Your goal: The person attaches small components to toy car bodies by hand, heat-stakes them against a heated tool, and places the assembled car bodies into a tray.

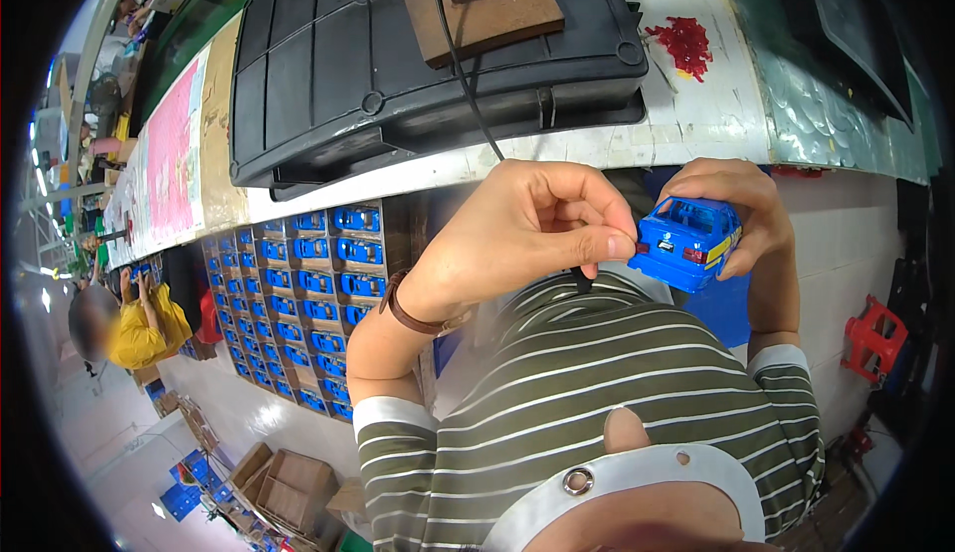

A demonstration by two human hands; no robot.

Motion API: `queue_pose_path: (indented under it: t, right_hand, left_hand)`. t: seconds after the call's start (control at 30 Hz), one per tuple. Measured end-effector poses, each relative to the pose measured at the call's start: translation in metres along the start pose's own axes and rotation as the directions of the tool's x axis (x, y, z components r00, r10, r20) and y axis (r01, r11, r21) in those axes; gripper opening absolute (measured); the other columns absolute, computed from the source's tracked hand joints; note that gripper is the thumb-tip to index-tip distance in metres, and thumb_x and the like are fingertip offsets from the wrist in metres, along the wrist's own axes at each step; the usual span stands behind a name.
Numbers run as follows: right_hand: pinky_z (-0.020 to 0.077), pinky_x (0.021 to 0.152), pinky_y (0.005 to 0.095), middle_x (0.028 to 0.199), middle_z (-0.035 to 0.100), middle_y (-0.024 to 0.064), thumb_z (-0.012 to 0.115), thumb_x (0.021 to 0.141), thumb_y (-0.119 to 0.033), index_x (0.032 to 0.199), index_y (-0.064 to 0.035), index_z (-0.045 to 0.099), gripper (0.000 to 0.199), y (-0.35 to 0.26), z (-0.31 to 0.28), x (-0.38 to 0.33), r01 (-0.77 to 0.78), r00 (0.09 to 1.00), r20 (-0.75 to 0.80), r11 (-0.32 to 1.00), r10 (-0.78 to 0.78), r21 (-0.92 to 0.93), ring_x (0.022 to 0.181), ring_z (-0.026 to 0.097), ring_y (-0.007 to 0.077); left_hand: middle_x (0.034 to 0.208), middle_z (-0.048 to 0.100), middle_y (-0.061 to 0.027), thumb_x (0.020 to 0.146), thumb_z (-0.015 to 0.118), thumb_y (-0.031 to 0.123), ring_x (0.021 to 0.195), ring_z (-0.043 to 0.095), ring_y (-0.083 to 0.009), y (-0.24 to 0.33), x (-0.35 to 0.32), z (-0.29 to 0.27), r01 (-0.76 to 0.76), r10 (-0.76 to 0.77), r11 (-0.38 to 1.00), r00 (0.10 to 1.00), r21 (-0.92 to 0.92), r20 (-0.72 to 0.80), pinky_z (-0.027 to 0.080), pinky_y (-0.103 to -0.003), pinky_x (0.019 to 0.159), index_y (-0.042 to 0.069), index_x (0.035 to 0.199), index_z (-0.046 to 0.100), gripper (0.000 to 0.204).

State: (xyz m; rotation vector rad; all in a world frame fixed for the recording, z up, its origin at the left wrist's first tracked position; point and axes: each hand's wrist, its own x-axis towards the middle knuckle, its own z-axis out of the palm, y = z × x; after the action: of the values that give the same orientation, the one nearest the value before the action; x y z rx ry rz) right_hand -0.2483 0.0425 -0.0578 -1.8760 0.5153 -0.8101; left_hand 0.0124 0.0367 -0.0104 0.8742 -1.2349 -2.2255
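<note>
My right hand (741,204) wraps round a blue toy car body (668,269) with a yellow side stripe, its rear end toward me. A red tail light (694,256) sits in the rear corner beside that hand. At the opposite rear corner, my left hand (542,219) is closed in a pinch, its thumb and fingertips touching a small red tail light piece (643,248). Those fingertips partly cover the piece, so I cannot tell how it sits in the car. Both hands are raised in front of my striped shirt, close to the table edge.
A black plastic crate (328,65) lies on the white table (711,119), with a wooden-based fixture (497,20) and cable on top. Small red parts (684,47) are heaped beside it. A divided box (308,281) of blue car bodies stands left; a red stool (875,338) is right.
</note>
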Motion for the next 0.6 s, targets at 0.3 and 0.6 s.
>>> queue_pose_path:
  t: [0.3, 0.6]
  right_hand:
    - [0.047, 0.077, 0.0313, 0.095, 0.062, 0.0155, 0.076, 0.049, -0.034, 0.111, 0.0033, 0.056, 0.075, 0.006, 0.0, -0.005, 0.004, 1.0, -0.003, 0.999, -0.004, 0.035, 0.087, 0.062, 0.027]
    - [0.0472, 0.077, 0.0331, 0.095, 0.063, 0.0156, 0.076, 0.05, -0.035, 0.106, 0.0041, 0.058, 0.071, 0.008, 0.001, -0.008, 0.048, 0.999, -0.004, 0.999, -0.048, -0.001, 0.086, 0.062, 0.028]
  left_hand:
    - [0.078, 0.059, -0.0056, 0.075, 0.066, 0.002, 0.064, 0.055, -0.0095, 0.001, 0.006, 0.0, 0.057, -0.057, 0.998, 0.998, 0.003, 0.004, 0.047, -0.02, 0.059, -0.002, 0.082, 0.059, 0.01]
    - [0.079, 0.059, -0.0071, 0.076, 0.064, -0.001, 0.066, 0.056, -0.01, -0.003, 0.011, -0.002, 0.043, -0.044, 0.999, 0.996, 0.009, 0.075, 0.048, -0.021, 0.06, -0.002, 0.079, 0.057, 0.008]
